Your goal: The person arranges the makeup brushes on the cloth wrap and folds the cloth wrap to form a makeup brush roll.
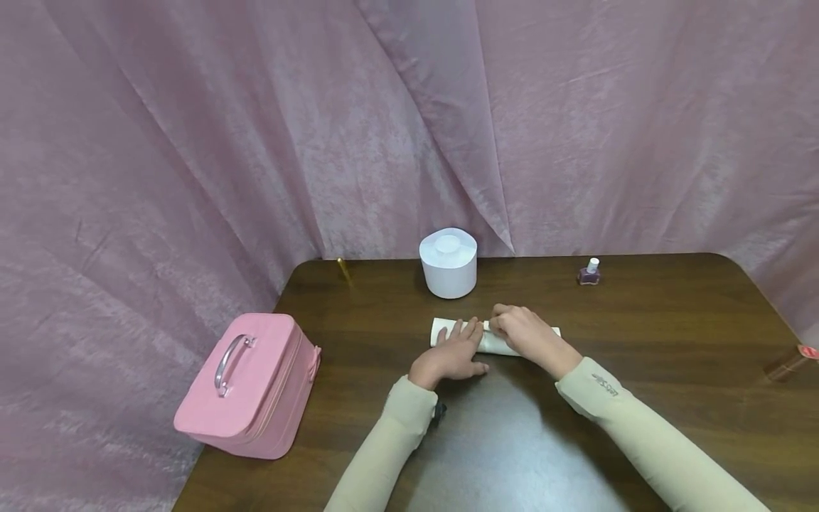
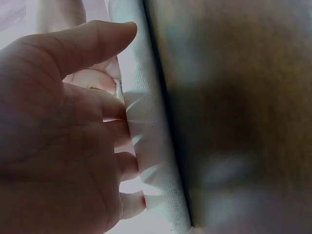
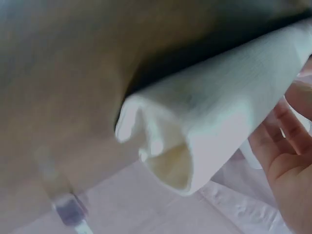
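Rolled white ribbed cloth (image 1: 495, 340) lies on the dark brown wooden table (image 1: 640, 341), mid-table, long axis left to right, just near of the white round lidded container (image 1: 448, 262). Left hand (image 1: 453, 352) lies palm down on the roll's left part, fingers (image 2: 124, 109) bent and pressing into the fabric edge, thumb (image 2: 92, 39) out straight; cloth sits under and just past the fingertips. Right hand (image 1: 523, 332) covers the roll's right part, fingers (image 3: 292, 131) curled over it; the roll's open end (image 3: 168, 158) sticks out past them, folds visible. Hands nearly touching over the middle. Small purple nail polish bottle (image 1: 589, 272) far right of the hands, apart. Pink zippered vanity case (image 1: 252, 384) with a metal handle at the table's left edge. Pink draped curtain (image 1: 256, 128) behind.
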Tool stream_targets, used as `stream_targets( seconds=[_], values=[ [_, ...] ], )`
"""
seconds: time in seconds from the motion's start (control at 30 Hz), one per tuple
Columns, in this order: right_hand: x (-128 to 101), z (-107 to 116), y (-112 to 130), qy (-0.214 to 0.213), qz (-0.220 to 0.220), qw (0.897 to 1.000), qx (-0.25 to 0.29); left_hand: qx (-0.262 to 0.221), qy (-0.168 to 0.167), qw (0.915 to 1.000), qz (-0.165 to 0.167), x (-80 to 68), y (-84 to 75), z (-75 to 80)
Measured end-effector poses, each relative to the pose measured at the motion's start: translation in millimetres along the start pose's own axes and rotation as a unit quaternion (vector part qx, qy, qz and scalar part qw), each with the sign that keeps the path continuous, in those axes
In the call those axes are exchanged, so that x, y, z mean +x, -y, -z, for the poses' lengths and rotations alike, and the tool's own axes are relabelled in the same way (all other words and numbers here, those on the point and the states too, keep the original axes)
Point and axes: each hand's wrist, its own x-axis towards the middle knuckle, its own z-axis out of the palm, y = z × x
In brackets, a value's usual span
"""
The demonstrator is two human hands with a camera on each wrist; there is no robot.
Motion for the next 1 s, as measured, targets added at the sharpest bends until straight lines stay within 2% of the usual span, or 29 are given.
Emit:
stream_targets(
  seconds=[0.17, 0.33, 0.47, 0.57, 0.7, 1.0],
  values=[
    [-2.2, -3.7, -0.9, 0.022, 0.033, 0.998, -0.043, 0.0, 0.004, 1.0, 0.005, -2.3, -1.5, -2.4],
    [-6.0, -7.1, 0.8, 0.002, 0.087, 0.989, -0.116, -0.004, 0.002, 1.0, 0.008, -3.4, -2.9, -0.8],
    [-9.4, -5.2, -4.6, 0.008, 0.096, 0.988, -0.117, -0.012, 0.005, 0.9999, 0.001, -1.4, -2.7, 1.0],
    [-12.4, -2.7, -8.7, 0.012, 0.072, 0.994, -0.077, -0.011, 0.005, 0.9999, -0.002, 0.3, -1.4, 0.4],
    [-17.9, 0.1, -8.6, 0.015, 0.02, 1.0, -0.019, 0.001, 0.0, 1.0, 0.001, 1.6, 0.3, -0.6],
    [-27.9, 15.4, 12.2, 0.065, -0.084, 0.994, 0.008, 0.009, -0.016, 0.9997, 0.013, -2.8, 0.2, 0.9]
  ],
)
